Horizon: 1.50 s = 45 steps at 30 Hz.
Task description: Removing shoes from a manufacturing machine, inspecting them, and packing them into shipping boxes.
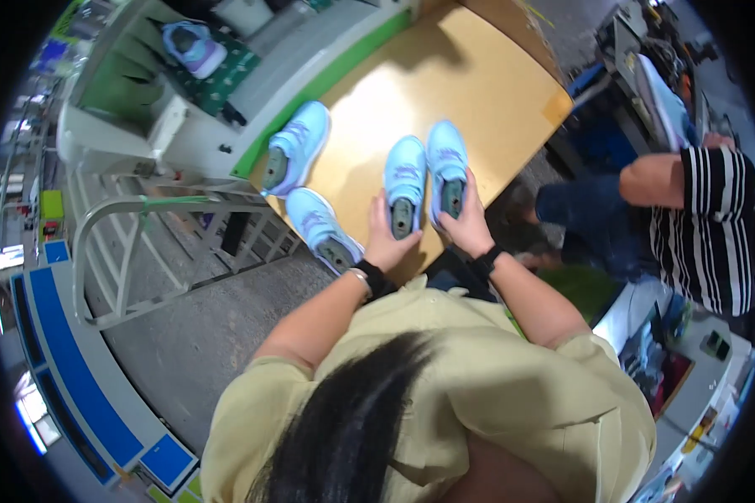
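Grasping one light blue shoe (pixel 406 163) by its heel end with the left hand (pixel 389 238), and a second blue shoe (pixel 447 152) likewise with the right hand (pixel 470 225). Keeping this pair side by side over the desk (pixel 495 109), with toes pointing away from the body; cannot tell whether resting on it or slightly lifted. Having a third shoe (pixel 307 134) to the left, beside the green strip (pixel 344 77), and a fourth shoe (pixel 312 216) at the desk's edge, standing in the way between the left hand and the white metal frame (pixel 201 204). Facing brown cardboard (pixel 524 38) along the far side. Having a co-worker in a striped shirt (pixel 705 230) to the right, with another shoe (pixel 663 101) close by, and one more shoe (pixel 195 50) at upper left on a green patterned cloth (pixel 239 69). Counting six shoes in view: two in hand, two more at the desk, two farther off. Wearing two black wristbands (pixel 485 261), one per wrist.
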Tool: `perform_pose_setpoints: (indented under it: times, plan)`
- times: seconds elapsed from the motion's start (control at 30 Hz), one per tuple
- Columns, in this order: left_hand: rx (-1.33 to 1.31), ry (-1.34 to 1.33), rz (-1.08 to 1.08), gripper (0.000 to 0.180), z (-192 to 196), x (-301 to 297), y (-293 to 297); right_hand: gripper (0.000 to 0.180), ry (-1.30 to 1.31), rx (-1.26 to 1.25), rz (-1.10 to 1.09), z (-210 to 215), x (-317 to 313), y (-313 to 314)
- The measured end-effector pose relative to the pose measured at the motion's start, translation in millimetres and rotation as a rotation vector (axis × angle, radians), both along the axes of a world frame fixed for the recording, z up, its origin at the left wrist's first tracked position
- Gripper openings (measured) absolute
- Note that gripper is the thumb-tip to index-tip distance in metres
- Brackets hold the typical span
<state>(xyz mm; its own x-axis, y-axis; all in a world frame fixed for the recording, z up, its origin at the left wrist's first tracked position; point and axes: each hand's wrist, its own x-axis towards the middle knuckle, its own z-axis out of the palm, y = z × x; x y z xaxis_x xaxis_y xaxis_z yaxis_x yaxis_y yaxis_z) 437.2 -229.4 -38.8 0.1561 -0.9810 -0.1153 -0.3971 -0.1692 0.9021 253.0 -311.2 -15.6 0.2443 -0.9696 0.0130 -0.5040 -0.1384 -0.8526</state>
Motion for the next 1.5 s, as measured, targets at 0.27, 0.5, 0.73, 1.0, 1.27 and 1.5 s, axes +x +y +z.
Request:
perform_pose_setpoints:
  times: [0.27,0.5,0.73,1.0,1.27,1.5]
  plan:
    - [0.336,1.348,0.252,0.070,76.6,57.2,-9.9,0.096,-0.031,0.050,0.049,-8.7,-14.7,10.6]
    - [-0.472,0.066,0.372,0.090,196.1,109.4,-31.9,0.098,-0.044,0.155,0.006,-1.4,-1.2,6.5]
    - [-0.484,-0.234,0.705,0.092,179.3,194.7,-132.4,0.091,-0.157,0.162,0.060,12.3,-13.2,-8.3]
    - [-0.482,-0.177,0.798,0.087,184.7,193.8,-155.3,0.074,-0.604,0.299,0.046,98.5,19.3,-113.6]
    - [-0.453,-0.416,0.794,0.086,194.8,199.0,-158.2,0.072,-0.418,-0.213,0.323,179.4,193.6,-286.6]
    - [-0.460,-0.351,0.746,0.091,199.2,214.3,-174.8,0.069,-0.292,-0.424,0.351,170.4,237.6,-320.5]
